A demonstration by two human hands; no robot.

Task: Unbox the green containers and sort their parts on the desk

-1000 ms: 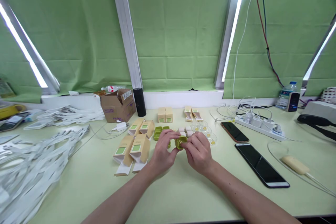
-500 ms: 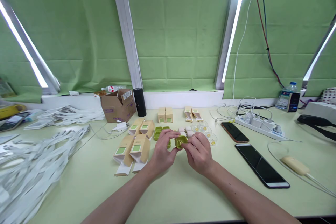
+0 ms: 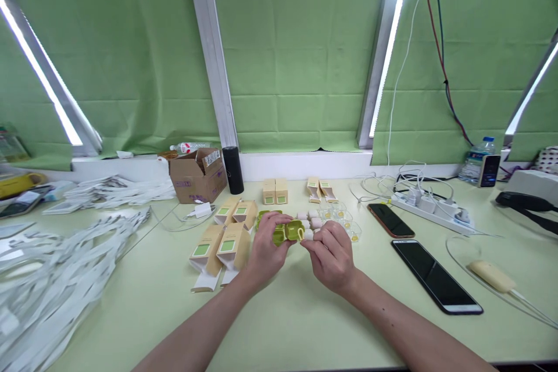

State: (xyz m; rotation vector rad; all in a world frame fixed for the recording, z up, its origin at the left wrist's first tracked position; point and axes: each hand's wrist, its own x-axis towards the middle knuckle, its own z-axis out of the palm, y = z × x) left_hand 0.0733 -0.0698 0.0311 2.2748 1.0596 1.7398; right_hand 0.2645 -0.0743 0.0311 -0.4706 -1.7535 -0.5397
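My left hand (image 3: 267, 247) grips a small green case (image 3: 288, 232), hinged open, just above the table. My right hand (image 3: 332, 253) pinches a small white piece (image 3: 308, 235) at the case's right edge. Behind my hands lie more green cases (image 3: 263, 216), several small white and pink pieces (image 3: 312, 218) and clear round cups with yellow centres (image 3: 344, 220). Tan cartons with green labels (image 3: 222, 247) lie to the left of my left hand.
Two phones (image 3: 436, 274) lie at the right, with a power strip and cables (image 3: 429, 204) behind them. A cardboard box (image 3: 197, 175) and a black cylinder (image 3: 233, 170) stand at the back. White strips (image 3: 52, 267) are heaped at the left.
The green case has swung open between my hands. My right hand's fingertips have shifted to a white piece at its right edge.
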